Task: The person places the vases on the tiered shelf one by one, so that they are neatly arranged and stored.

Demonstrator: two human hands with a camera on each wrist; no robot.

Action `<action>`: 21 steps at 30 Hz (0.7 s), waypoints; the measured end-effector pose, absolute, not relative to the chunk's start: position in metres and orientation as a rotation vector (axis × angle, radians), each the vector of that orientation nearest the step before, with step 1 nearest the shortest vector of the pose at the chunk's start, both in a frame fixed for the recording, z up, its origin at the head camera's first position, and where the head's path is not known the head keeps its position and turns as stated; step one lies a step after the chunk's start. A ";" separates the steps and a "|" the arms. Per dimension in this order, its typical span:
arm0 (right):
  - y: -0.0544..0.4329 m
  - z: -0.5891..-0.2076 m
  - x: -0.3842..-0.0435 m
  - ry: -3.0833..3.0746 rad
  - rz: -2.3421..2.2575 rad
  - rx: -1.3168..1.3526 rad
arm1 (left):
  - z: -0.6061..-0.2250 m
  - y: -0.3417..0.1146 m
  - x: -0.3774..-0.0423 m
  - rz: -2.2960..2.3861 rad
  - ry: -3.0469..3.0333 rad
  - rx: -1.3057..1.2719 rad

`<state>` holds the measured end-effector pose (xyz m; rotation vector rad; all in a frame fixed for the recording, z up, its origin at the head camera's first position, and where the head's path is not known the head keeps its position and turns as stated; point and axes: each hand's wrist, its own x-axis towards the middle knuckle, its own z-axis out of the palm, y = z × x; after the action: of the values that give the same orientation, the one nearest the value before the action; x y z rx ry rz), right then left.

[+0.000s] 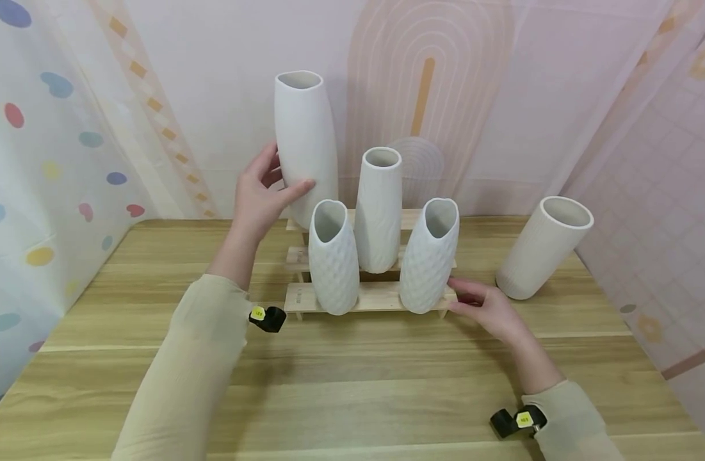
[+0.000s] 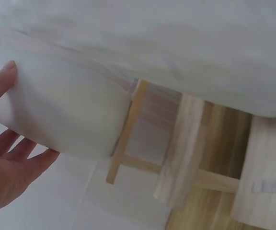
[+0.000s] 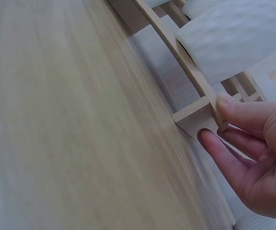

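A tall smooth white vase (image 1: 306, 137) stands at the left of the top step of a three-step wooden rack (image 1: 378, 297). My left hand (image 1: 262, 189) holds this vase low on its left side, thumb across the front and fingers behind. In the left wrist view the fingers (image 2: 44, 163) curve round its lower part. Down at the right end of the bottom step, my right hand (image 1: 485, 308) pinches the board. The right wrist view shows the thumb (image 3: 243, 111) on top of the board's end (image 3: 213, 108), with fingers beneath.
Two dimpled white vases, left (image 1: 335, 269) and right (image 1: 429, 266), stand on the bottom step. A slender white vase (image 1: 380, 211) stands on the middle step. On the wooden table (image 1: 352, 390), a ribbed white vase (image 1: 542, 250) stands to the right. Patterned curtains (image 1: 225, 77) hang behind.
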<state>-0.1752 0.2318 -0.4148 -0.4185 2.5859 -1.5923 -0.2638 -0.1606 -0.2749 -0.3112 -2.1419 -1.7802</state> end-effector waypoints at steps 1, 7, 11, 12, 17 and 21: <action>0.233 -0.414 -0.175 2.583 -1.602 -0.420 | -0.277 -0.162 -0.263 -1.779 -2.149 -0.312; 0.243 -0.410 -0.171 2.621 -1.623 -0.425 | -0.292 -0.171 -0.255 -1.752 -2.181 -0.285; 0.249 -0.409 -0.168 2.674 -1.642 -0.436 | -0.305 -0.176 -0.247 -1.757 -2.193 -0.287; 0.250 -0.408 -0.167 2.681 -1.659 -0.434 | -0.309 -0.177 -0.245 -1.755 -2.196 -0.295; 0.257 -0.409 -0.162 2.698 -1.772 -0.387 | -0.331 -0.185 -0.233 -1.718 -2.199 -0.329; 0.264 -0.410 -0.157 2.726 -1.838 -0.345 | -0.349 -0.195 -0.220 -1.682 -2.258 -0.309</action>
<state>-0.1575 0.2638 -0.4101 -0.3454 2.7262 -1.8380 -0.2200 -0.1948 -0.3485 -0.3087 -2.2580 -1.6823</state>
